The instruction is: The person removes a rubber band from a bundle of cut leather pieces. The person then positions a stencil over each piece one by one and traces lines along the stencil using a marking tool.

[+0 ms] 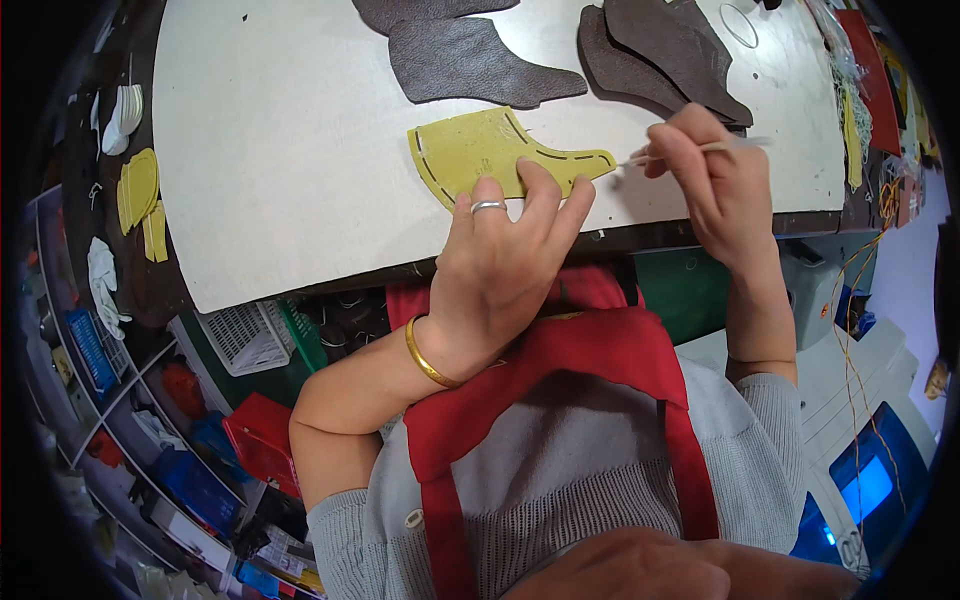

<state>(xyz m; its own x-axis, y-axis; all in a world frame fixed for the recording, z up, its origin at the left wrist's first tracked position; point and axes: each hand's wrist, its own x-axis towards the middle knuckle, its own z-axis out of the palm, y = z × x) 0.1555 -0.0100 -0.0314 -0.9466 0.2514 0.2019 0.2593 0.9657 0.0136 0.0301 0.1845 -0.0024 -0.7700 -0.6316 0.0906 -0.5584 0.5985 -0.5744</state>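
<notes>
A yellow boot-shaped pattern piece [465, 150] lies on the white board, with dark slits or dashes along its edges and a narrow end pointing right. My left hand [505, 235], wearing a ring and a bangle, presses on its lower edge with spread fingers. Whether anything lies beneath the piece I cannot tell. Pinched in my right hand [715, 185] is a slim, pale pen [720, 147], its tip close to the narrow end. Beyond the pattern piece lies a dark brown leather piece [465, 65] of similar outline.
Stacked brown leather pieces [660, 60] sit at the far right, near a clear ring [739, 25]. More yellow pieces [138, 190] and a white glove [103, 285] lie left of the white board [270, 200]. Below its front edge are a white basket [245, 335] and a red bin [265, 440].
</notes>
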